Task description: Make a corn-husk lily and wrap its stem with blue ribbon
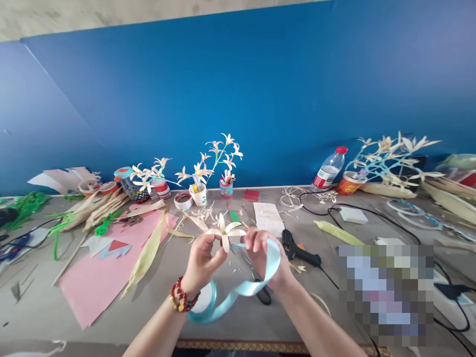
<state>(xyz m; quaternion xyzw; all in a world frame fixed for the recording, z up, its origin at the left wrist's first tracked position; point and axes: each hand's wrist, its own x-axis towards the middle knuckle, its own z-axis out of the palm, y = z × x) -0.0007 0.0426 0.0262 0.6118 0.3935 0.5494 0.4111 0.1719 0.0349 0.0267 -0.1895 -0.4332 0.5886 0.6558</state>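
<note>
My left hand (206, 261), with a red bead bracelet (182, 296) at the wrist, pinches a cream-coloured handmade flower (224, 232) from below its petals. Close to it on the right, my right hand (268, 255) is closed on a light blue satin ribbon (273, 265). One end of the ribbon reaches toward the base of the flower. The rest loops over my right hand and curves down to a ribbon roll (204, 300) on the table, partly behind my left wrist. Dark-handled scissors (264, 296) lie under the hands, partly covered.
Black glue gun (299, 249) rests right of my hands, its cord trailing forward. Pink paper (100, 277) and corn husks (147, 255) lie left. Behind stand a white cup (199, 196) with flower stems, a bottle (329, 171) and an orange cup (349, 183). Cables cross the right side.
</note>
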